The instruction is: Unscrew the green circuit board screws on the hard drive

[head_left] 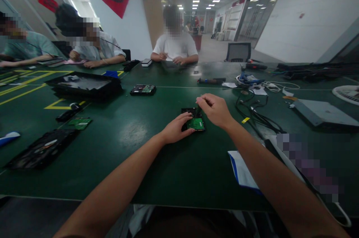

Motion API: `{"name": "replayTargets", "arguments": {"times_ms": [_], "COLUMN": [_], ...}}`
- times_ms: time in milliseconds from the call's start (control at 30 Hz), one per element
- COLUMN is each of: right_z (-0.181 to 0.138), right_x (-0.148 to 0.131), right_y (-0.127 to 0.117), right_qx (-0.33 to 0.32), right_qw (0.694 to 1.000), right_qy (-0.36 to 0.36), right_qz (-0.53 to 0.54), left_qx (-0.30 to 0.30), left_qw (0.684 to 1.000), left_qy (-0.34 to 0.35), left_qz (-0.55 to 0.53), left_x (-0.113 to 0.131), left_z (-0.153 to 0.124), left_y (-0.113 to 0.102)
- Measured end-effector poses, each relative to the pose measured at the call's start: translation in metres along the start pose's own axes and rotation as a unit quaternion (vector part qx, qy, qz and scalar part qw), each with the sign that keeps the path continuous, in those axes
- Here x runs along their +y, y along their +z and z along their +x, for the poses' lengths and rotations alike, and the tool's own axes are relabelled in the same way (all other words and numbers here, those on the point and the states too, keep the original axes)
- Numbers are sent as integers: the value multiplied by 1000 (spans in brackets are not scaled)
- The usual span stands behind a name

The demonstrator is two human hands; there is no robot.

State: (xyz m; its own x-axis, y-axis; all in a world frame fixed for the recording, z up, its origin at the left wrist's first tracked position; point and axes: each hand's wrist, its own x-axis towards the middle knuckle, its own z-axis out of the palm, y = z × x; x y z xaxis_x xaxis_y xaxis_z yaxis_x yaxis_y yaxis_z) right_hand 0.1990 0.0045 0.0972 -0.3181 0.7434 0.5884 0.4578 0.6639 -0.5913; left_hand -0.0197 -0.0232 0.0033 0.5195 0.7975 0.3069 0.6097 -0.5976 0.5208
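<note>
A small black hard drive (193,119) with a green circuit board on top lies on the dark green table (126,133) in front of me. My left hand (176,128) rests on the drive's left edge, fingers pressed against it. My right hand (214,110) hovers over the drive's far side, its fingers pinched round a thin tool whose tip points down at the board; the tool is too small to name surely.
Another drive (143,89) lies farther back, a black tray (84,85) at left, a loose green board (80,122) and black panel (42,150) near left. Cables (252,112), a grey box (322,112) and white-blue paper (242,168) are right. Three people sit across the table.
</note>
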Motion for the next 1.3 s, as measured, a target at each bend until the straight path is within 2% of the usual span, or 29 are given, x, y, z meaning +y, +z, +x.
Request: {"name": "replayTargets", "arguments": {"times_ms": [167,400,500,633,767,967,1200,1300], "right_z": [4,6,0,-12,-23,-34,-43,-43], "right_x": [-2,-4,-4,0,5,7,8,8], "right_y": [-3,0,1,4,11,15,13,14], "right_qx": [-76,-114,-96,-35,22,19,48,59], "right_qw": [989,950,941,957,938,926,940,925], "right_qy": [65,144,155,144,163,153,141,164], "right_qz": [107,254,285,250,304,346,307,336], "left_qx": [2,4,5,9,13,12,9,4], "left_qw": [1000,1000,1000,1000,1000,1000,1000,1000], "left_qy": [4,3,4,3,6,8,1,3], "left_qz": [-2,-4,-5,-10,-12,-10,-8,-7], "left_x": [-1,-1,-1,-1,-2,-3,-1,0], "left_z": [0,0,1,1,2,2,2,2], "left_y": [0,1,1,2,2,2,0,-1]}}
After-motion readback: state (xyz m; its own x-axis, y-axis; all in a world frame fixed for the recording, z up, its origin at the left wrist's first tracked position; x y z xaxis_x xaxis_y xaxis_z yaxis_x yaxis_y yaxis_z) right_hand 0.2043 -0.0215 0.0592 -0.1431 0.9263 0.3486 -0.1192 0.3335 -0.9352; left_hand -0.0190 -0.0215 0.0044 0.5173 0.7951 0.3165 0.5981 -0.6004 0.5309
